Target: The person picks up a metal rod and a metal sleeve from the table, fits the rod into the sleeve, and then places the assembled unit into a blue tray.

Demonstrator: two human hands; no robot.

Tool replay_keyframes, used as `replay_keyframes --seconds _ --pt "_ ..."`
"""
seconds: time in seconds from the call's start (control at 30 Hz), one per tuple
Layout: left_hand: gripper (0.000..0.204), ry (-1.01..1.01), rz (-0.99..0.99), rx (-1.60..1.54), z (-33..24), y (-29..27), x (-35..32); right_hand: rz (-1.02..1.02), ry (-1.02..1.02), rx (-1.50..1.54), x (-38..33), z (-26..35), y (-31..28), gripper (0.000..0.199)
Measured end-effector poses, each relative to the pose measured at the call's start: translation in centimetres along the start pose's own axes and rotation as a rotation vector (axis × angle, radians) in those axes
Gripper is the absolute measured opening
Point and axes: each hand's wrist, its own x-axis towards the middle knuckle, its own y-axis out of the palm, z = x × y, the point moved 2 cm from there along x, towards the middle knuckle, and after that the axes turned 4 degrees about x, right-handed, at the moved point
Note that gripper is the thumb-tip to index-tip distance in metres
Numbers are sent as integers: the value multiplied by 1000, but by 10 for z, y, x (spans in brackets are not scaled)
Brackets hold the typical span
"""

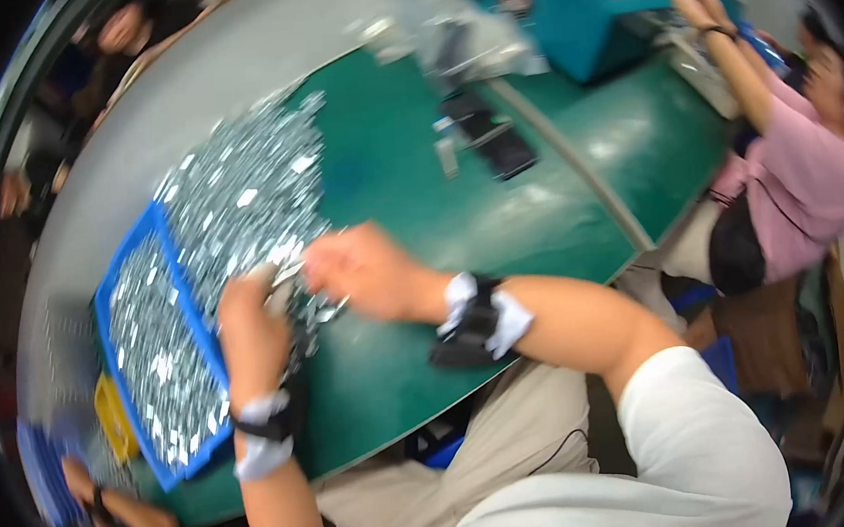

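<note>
Big green table, curved at the near edge. On it, a wide heap of small shiny metal pieces, spilling down toward the hands. Just left of the heap, a blue tray full of the same shiny bits. Farther back, a teal machine and some dark flat parts. At the right, another person in a pink top, reaching up and well apart from this work.

Left hand low at the heap's near edge, fingers curled together, seemingly pinched on 1 small metal piece; too blurred to be sure. Right hand just beside it, fingertips near that same piece, grip not clear enough to tell. Both wrists wrapped in black and white bands.

Probably best done slow and neat: only 1 piece at a time, pinched by its edges, both hands kept close over the table so nothing drops off the edge.
</note>
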Motion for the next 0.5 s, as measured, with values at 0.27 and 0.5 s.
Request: replay_keyframes --seconds 0.27,0.5 --pt "18 -438 -75 -1032 -11 -17 -24 -41 -231 -209 -9 26 -3 31" --pt "17 -463 -126 -1075 -15 -2 -24 -41 -281 -268 -7 26 -7 30"
